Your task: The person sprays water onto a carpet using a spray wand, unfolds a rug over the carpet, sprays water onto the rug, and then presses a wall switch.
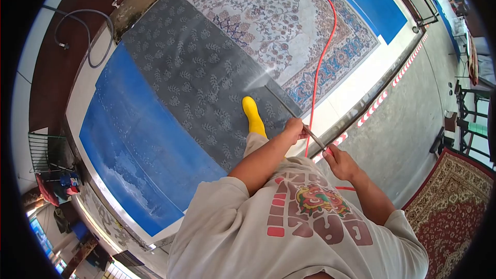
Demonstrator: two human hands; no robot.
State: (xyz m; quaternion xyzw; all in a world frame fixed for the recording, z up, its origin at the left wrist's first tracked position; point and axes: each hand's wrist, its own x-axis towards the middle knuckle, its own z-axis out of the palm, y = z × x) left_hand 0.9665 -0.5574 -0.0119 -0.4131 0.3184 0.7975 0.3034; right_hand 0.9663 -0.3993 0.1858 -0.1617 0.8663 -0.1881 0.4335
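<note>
My left hand (295,130) is wrapped round the shaft of a long metal spray wand (284,104). Behind it, my right hand (338,161) grips the wand's rear end, where a red hose (335,20) runs nearby. From the wand's tip a white spray fans over a dark grey floral carpet (196,72), close to the edge of a cream and blue patterned carpet (258,20). One yellow boot (252,114) stands on the grey carpet.
Blue sheeting (134,139) lies left of the grey carpet, with more at the top right. A grey hose (89,36) hangs at the upper left. Red and white striped tape (373,108) marks the ledge; a red carpet (449,212) is at the lower right.
</note>
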